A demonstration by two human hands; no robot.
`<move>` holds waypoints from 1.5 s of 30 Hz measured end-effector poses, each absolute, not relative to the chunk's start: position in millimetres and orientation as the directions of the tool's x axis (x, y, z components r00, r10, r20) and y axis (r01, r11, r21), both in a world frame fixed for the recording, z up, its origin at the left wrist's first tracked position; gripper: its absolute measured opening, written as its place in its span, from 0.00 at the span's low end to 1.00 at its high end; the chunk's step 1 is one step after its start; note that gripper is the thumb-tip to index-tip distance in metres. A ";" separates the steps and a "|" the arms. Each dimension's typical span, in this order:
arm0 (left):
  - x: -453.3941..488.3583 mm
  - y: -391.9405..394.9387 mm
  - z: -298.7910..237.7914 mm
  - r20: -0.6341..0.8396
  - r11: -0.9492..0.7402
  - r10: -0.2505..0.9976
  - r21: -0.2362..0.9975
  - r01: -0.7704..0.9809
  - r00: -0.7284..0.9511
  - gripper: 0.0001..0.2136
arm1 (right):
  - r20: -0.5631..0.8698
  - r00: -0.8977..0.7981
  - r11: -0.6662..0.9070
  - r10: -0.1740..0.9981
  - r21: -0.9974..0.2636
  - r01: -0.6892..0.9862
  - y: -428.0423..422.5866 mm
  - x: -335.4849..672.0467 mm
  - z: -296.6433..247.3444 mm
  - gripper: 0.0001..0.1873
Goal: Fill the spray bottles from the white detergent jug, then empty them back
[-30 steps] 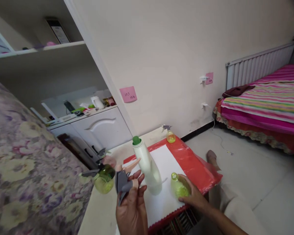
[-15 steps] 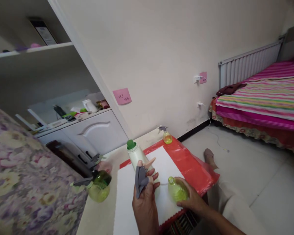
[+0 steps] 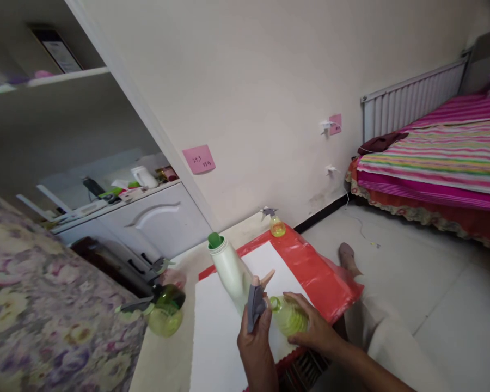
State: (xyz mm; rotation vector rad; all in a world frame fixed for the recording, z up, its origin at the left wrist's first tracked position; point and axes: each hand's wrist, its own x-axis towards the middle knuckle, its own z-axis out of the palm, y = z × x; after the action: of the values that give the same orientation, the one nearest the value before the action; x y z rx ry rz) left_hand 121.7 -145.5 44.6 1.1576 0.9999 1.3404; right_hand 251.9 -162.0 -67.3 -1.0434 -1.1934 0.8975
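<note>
My left hand (image 3: 258, 343) is closed around a grey spray head (image 3: 255, 307) with a peach-coloured trigger and nozzle. In my right hand (image 3: 316, 324) is a yellow-green ribbed bottle (image 3: 289, 317), tilted with its open neck toward the spray head. Neck and spray head lie close together; whether they touch I cannot tell. Behind my left hand stands a pale green bottle (image 3: 228, 264) with a green cap, on a white sheet (image 3: 216, 332).
A small yellow spray bottle (image 3: 277, 226) stands at the back of the red plastic sheet (image 3: 310, 272). Left on the table are a larger green spray bottle (image 3: 165, 318) and a pinkish one (image 3: 175, 277). A floral curtain (image 3: 65, 305) hangs at left; a wall rises behind.
My left hand has moved right with the spray head, and the yellow-green bottle has shifted slightly left and tilted toward it. The two are now close together. The view has turned slightly.
</note>
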 end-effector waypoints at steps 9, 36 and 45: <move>106.0 -156.0 38.2 0.083 -0.084 0.996 0.977 -0.194 -0.016 0.28 | 0.223 0.141 0.210 0.965 -0.972 0.101 -183.9 236.6 -35.6 0.48; 73.5 -167.2 47.8 0.100 -0.122 0.988 0.973 -0.195 -0.118 0.22 | 0.400 0.080 0.338 0.913 -0.852 0.400 -206.0 220.2 -5.2 0.44; 77.0 -166.2 51.1 0.067 -0.095 0.988 0.974 -0.208 -0.140 0.24 | 0.419 0.070 0.347 0.905 -0.824 0.447 -206.8 221.8 -0.1 0.44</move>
State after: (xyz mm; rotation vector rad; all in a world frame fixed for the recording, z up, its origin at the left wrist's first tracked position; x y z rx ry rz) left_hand 77.0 -166.2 51.1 1.0401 1.1010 1.4602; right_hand 221.8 -206.8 -0.1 -1.2656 -1.5506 0.5416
